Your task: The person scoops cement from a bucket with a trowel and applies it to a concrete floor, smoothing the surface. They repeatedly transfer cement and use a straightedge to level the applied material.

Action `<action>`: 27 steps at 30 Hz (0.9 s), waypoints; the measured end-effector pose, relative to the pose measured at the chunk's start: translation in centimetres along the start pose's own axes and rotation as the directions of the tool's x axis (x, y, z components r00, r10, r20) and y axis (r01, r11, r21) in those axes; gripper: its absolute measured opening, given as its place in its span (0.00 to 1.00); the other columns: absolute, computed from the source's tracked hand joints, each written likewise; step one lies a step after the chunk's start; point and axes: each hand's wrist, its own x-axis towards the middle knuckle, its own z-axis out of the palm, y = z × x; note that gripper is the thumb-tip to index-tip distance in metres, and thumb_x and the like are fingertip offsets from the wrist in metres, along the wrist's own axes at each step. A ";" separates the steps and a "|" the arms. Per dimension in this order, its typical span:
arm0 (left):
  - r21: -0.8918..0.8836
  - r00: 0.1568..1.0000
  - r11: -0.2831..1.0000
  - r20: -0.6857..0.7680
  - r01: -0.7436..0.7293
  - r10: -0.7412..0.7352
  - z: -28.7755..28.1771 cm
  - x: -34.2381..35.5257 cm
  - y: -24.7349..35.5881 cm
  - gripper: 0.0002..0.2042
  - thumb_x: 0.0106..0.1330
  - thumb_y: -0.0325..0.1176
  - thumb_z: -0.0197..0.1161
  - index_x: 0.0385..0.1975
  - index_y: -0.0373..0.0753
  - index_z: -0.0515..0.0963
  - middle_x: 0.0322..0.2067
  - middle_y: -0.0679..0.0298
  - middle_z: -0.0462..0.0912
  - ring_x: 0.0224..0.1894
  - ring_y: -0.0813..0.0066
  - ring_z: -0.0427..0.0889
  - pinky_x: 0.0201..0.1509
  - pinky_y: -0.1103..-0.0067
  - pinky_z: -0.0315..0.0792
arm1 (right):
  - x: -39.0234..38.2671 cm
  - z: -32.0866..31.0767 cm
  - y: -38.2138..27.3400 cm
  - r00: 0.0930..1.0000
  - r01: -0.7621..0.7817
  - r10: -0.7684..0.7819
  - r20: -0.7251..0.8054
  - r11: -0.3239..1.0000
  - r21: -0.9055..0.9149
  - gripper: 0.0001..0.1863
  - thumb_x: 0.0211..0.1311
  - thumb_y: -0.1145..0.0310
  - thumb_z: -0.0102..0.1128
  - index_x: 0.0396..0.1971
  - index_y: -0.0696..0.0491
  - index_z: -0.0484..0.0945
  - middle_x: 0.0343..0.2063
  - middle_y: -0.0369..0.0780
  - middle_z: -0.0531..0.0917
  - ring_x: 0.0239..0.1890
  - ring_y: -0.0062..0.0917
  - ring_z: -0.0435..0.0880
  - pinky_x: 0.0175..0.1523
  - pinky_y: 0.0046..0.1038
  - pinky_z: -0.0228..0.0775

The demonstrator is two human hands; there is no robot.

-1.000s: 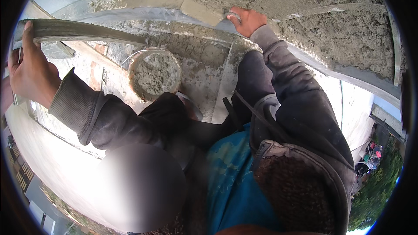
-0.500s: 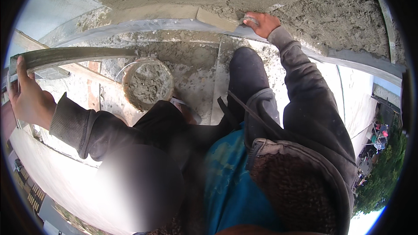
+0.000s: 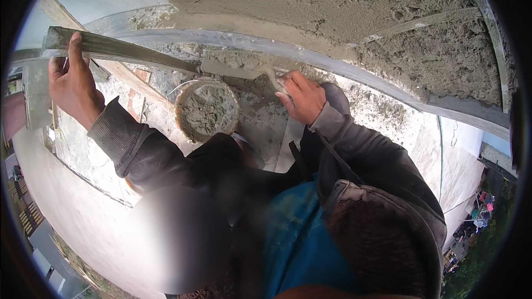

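My left hand (image 3: 77, 80) is closed around the end of a long, straight mortar-smeared bar (image 3: 130, 49), which reaches rightward above the bucket. In my right hand (image 3: 303, 97) is a plastering trowel (image 3: 230, 70), gripped by its handle. Its flat blade points left, close to the bar's far end; whether they touch I cannot tell. Just below them stands a round bucket (image 3: 236, 105) with a thin wire handle, holding grey wet mortar (image 3: 208, 112).
Rough and smoothed mortar (image 3: 310, 0) covers the surface ahead, bordered by a long pale edge strip (image 3: 249, 39). A wooden plank (image 3: 130, 80) lies left of the bucket. My dark boot (image 3: 337, 97) is behind my right hand. A thin cord (image 3: 440, 144) hangs at the right.
My right hand has brought the trowel away from the mortared edge, down and left toward the bar's end. My left hand and the bar appear higher and further right as the view shifts.
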 end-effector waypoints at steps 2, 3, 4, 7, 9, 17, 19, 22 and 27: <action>0.113 1.000 0.994 0.019 0.003 -0.006 -0.3 0.5 -1.8 0.20 0.56 0.45 0.75 0.31 0.31 0.82 0.26 0.61 0.83 0.28 0.79 0.76 0.34 0.82 0.70 | 0.5 4.8 -1.4 0.977 0.109 -0.093 0.191 0.991 -0.077 0.18 0.64 0.63 0.57 0.53 0.48 0.72 0.41 0.39 0.78 0.44 0.37 0.84 0.42 0.40 0.77; 0.029 0.998 0.999 0.062 -0.016 0.014 0.7 -0.1 -2.0 0.20 0.56 0.46 0.75 0.31 0.31 0.81 0.25 0.61 0.83 0.27 0.79 0.76 0.35 0.81 0.71 | 0.8 6.0 -1.7 0.959 0.107 -0.070 0.274 0.987 -0.121 0.19 0.64 0.63 0.57 0.53 0.48 0.71 0.41 0.39 0.79 0.44 0.37 0.84 0.43 0.40 0.77; 0.055 0.996 0.998 0.074 0.042 -0.046 0.6 -0.8 -1.5 0.21 0.56 0.46 0.75 0.31 0.30 0.81 0.25 0.61 0.83 0.28 0.78 0.76 0.36 0.80 0.71 | 1.9 6.5 -2.5 0.935 0.126 -0.068 0.348 0.981 -0.148 0.19 0.64 0.62 0.57 0.54 0.48 0.70 0.41 0.39 0.79 0.45 0.37 0.84 0.43 0.41 0.77; 0.197 0.989 0.979 0.132 0.042 -0.069 -0.1 -1.6 -2.3 0.20 0.57 0.45 0.73 0.32 0.30 0.81 0.26 0.61 0.83 0.30 0.75 0.78 0.40 0.77 0.72 | 3.0 4.0 -3.6 0.927 -0.058 0.067 0.369 0.998 -0.036 0.20 0.64 0.61 0.58 0.54 0.48 0.70 0.43 0.41 0.81 0.45 0.39 0.85 0.44 0.42 0.76; 0.341 0.963 0.936 0.210 0.091 -0.170 -1.4 -0.5 -5.5 0.21 0.59 0.42 0.73 0.45 0.32 0.81 0.40 0.58 0.85 0.40 0.72 0.83 0.43 0.77 0.81 | 3.0 3.4 -2.2 0.930 -0.064 0.052 0.363 0.998 0.023 0.20 0.64 0.60 0.58 0.55 0.48 0.70 0.45 0.42 0.82 0.44 0.42 0.84 0.45 0.44 0.76; 0.422 0.989 0.895 0.083 -0.146 0.122 0.9 1.8 -4.7 0.20 0.57 0.48 0.69 0.39 0.37 0.81 0.33 0.51 0.86 0.37 0.54 0.86 0.44 0.65 0.76 | -5.6 0.1 2.3 0.876 -0.427 0.392 0.282 0.901 0.072 0.24 0.60 0.52 0.64 0.53 0.46 0.73 0.40 0.46 0.86 0.42 0.51 0.84 0.45 0.47 0.75; 0.506 0.975 0.836 0.173 -0.210 0.140 3.1 3.7 -4.6 0.19 0.58 0.46 0.68 0.40 0.37 0.80 0.35 0.50 0.86 0.41 0.51 0.85 0.45 0.63 0.76 | -8.0 0.9 3.1 0.878 -0.449 0.415 0.239 0.887 0.110 0.24 0.60 0.51 0.65 0.52 0.46 0.73 0.38 0.47 0.86 0.41 0.51 0.84 0.44 0.48 0.75; 0.654 0.977 0.737 0.208 -0.172 0.043 5.0 6.7 -7.3 0.18 0.59 0.44 0.67 0.41 0.37 0.78 0.38 0.49 0.86 0.44 0.47 0.84 0.48 0.61 0.76 | -10.2 2.0 3.0 0.879 -0.442 0.390 0.275 0.882 0.162 0.24 0.60 0.50 0.64 0.52 0.46 0.73 0.36 0.49 0.86 0.40 0.51 0.84 0.44 0.48 0.75; 0.691 0.985 0.721 0.153 -0.053 -0.074 10.1 7.0 -11.7 0.18 0.63 0.40 0.65 0.48 0.36 0.76 0.44 0.48 0.83 0.50 0.46 0.82 0.53 0.60 0.75 | -11.4 1.5 3.6 0.863 -0.420 0.373 0.341 0.905 0.073 0.24 0.61 0.49 0.62 0.52 0.46 0.73 0.36 0.49 0.86 0.40 0.51 0.84 0.45 0.48 0.75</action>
